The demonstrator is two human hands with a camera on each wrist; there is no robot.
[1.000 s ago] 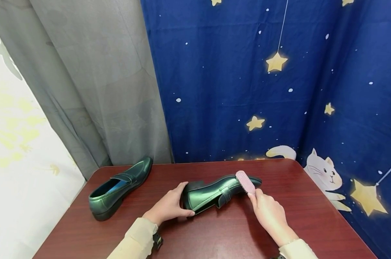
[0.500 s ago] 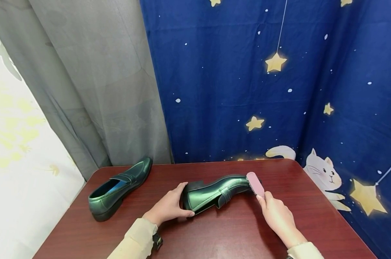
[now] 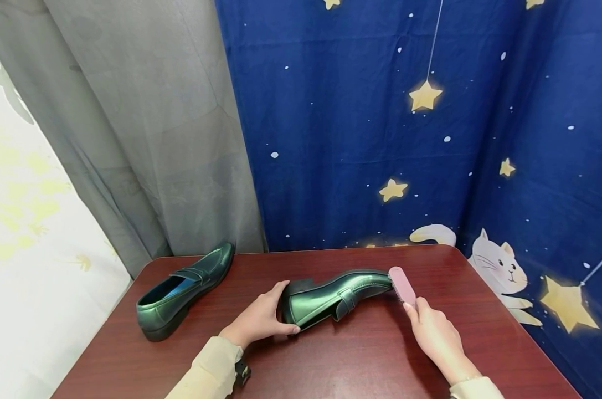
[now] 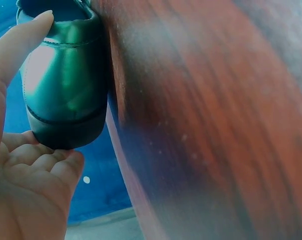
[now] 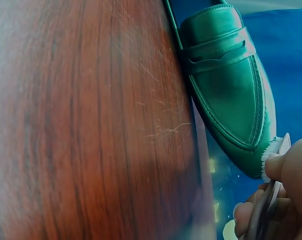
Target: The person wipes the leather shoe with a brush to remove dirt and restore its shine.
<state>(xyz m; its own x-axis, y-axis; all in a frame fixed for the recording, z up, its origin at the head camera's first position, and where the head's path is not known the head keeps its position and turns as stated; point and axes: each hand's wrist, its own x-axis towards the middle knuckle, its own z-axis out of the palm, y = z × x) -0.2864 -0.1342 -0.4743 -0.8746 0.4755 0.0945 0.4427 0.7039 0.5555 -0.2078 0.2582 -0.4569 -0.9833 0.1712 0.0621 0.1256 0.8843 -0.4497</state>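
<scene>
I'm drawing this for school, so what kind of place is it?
Probably a curtained corner of a room: a reddish-brown table stands before a grey curtain and a blue curtain with yellow stars.

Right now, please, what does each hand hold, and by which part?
Left hand: the tipped shoe, by its heel; right hand: the pink brush, by its handle.

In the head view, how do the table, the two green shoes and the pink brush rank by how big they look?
Largest: table
Middle: upright shoe and tipped shoe, too alike to rank
Smallest: pink brush
</scene>
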